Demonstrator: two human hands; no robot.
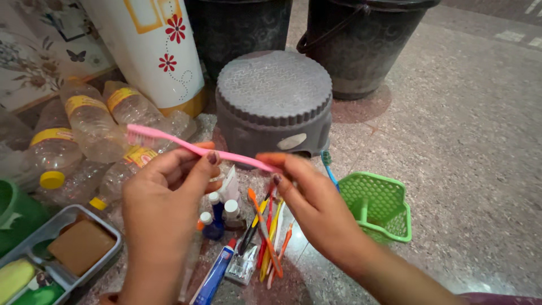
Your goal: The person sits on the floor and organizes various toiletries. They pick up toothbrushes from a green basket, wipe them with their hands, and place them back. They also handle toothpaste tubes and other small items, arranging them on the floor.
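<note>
Speckled pinkish stone floor (pixel 468 169) spreads under everything we see. Nearest to us, at the lower left, sits a grey tray (pixel 107 248) holding a brown bar and green and yellow pieces. Beside it, low in the middle, lie a blue toothpaste tube (pixel 215 277) and a loose heap of toothbrushes (pixel 270 237) in orange, yellow and red, with small white-capped bottles (pixel 217 217) just above the tube.

Over that heap we hold a pink toothbrush (pixel 192 148) level in the air. Our left hand (pixel 164 197) pinches its middle between thumb and fingertips, the other fingers curled in. Our right hand (pixel 316 197) grips the handle end, thumb and forefinger closed on it. The bristle head points left, above the bottles.

Right of our right hand a small green basket (pixel 395 195) lies tipped on the floor. Clear plastic bottles (pixel 84 130) with yellow labels are piled at the left. Farther off stands a grey round stool (pixel 274 101), then a white flowered container (pixel 155 51) and two dark buckets (pixel 361 45) behind.
</note>
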